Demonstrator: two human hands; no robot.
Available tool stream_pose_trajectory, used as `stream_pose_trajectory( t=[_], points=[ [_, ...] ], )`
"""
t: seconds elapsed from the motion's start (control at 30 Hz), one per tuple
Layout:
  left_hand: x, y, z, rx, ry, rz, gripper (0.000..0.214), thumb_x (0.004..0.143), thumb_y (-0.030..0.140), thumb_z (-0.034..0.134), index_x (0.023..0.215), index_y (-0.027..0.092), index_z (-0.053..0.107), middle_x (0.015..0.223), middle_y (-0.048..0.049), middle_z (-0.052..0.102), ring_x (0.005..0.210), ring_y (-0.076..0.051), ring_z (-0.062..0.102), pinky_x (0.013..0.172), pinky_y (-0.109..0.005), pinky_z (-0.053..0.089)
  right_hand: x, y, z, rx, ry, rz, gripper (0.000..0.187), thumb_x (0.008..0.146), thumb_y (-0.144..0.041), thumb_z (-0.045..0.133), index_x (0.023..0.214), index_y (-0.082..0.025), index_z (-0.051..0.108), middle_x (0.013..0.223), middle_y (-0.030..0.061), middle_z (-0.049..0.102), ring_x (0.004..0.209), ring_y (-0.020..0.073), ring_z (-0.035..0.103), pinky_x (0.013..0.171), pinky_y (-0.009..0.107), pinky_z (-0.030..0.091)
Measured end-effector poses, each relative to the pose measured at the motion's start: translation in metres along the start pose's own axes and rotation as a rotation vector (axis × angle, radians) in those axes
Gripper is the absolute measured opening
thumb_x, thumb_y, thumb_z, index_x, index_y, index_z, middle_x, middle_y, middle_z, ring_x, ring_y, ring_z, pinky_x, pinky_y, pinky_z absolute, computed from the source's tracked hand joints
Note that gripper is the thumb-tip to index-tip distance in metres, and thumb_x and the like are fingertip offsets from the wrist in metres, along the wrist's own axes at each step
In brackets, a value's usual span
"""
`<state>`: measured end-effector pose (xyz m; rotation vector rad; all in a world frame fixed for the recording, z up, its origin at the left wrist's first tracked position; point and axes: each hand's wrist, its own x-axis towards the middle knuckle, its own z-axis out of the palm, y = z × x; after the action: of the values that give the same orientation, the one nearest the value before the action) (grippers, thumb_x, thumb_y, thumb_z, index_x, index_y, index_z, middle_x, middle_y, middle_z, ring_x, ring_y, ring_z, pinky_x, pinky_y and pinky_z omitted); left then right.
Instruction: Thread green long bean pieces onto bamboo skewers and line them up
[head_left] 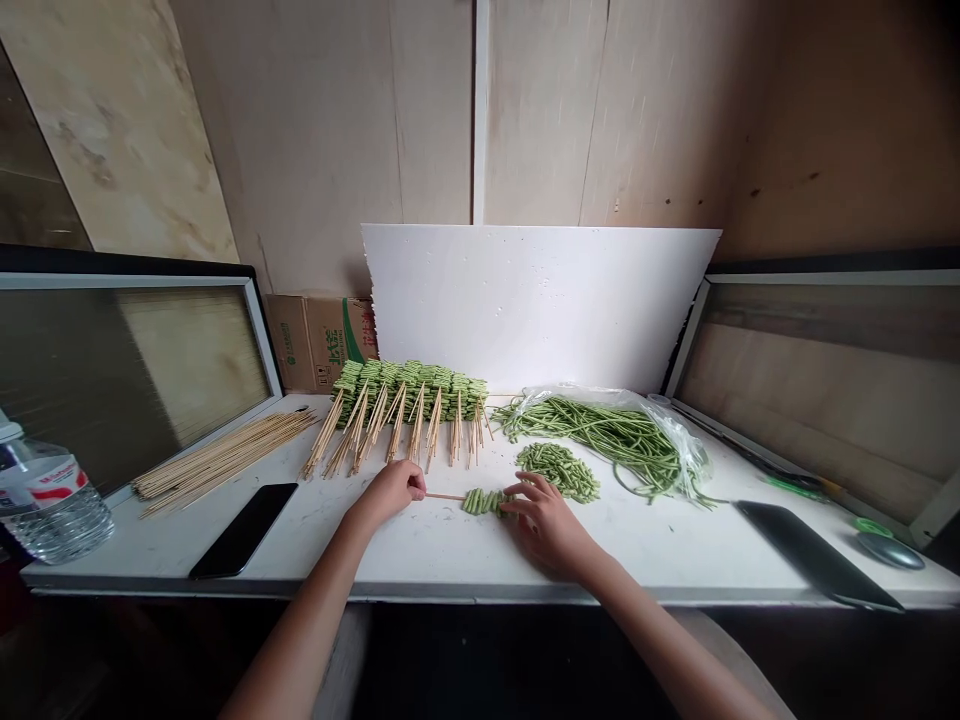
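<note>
My left hand (397,487) is closed around the bare end of a wooden skewer (446,496), held level above the white table. Short green bean pieces (482,501) are threaded side by side on the skewer's right part. My right hand (546,520) is at that right end, its fingertips closed against the last pieces. Just behind it lies a heap of cut green beans (562,470). Farther back to the right, long uncut green beans (600,430) lie on a clear plastic bag (694,450). Stacked loaded skewers (409,390) rest at the back, their bare sticks pointing toward me.
Empty skewers (225,455) lie in a bundle at left, near a black phone (244,530) and a water bottle (52,500). A dark flat slab (814,553) and a grey mouse-shaped object (889,550) lie at right. A white foam board (540,300) and a cardboard box (319,340) stand behind.
</note>
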<state>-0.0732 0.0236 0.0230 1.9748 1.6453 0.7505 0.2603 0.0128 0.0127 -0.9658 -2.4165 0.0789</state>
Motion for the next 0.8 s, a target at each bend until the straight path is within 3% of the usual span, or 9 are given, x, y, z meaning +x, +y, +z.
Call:
stream_pose_trajectory(
  t=[0.3, 0.53, 0.8],
  points=[
    [0.001, -0.001, 0.001, 0.011, 0.005, 0.011, 0.012, 0.078, 0.023, 0.062, 0.074, 0.018, 0.071, 0.084, -0.0084, 0.073, 0.079, -0.023, 0.066, 0.069, -0.030, 0.045, 0.002, -0.003, 0.000, 0.002, -0.024, 0.006, 0.040, 0.090, -0.009, 0.055, 0.115, -0.028, 0.079, 0.129, 0.0083, 0.071, 0.143, 0.0387, 0.043, 0.110, 0.059, 0.045],
    [0.002, -0.003, 0.001, 0.012, -0.004, 0.002, 0.011, 0.078, 0.023, 0.063, 0.077, 0.017, 0.072, 0.087, -0.0085, 0.074, 0.081, -0.023, 0.066, 0.070, -0.029, 0.045, 0.002, -0.011, 0.004, -0.002, 0.015, -0.032, 0.044, 0.093, -0.013, 0.055, 0.133, -0.026, 0.068, 0.133, 0.0104, 0.067, 0.140, 0.0362, 0.044, 0.113, 0.058, 0.044],
    [0.000, 0.001, -0.001, 0.020, -0.009, -0.019, 0.012, 0.080, 0.022, 0.062, 0.076, 0.018, 0.072, 0.087, -0.0078, 0.073, 0.080, -0.022, 0.065, 0.069, -0.029, 0.044, 0.003, -0.018, 0.008, -0.013, 0.035, -0.071, 0.029, 0.095, -0.023, 0.058, 0.120, -0.023, 0.074, 0.129, 0.0117, 0.067, 0.139, 0.0373, 0.046, 0.113, 0.059, 0.045]
  ],
)
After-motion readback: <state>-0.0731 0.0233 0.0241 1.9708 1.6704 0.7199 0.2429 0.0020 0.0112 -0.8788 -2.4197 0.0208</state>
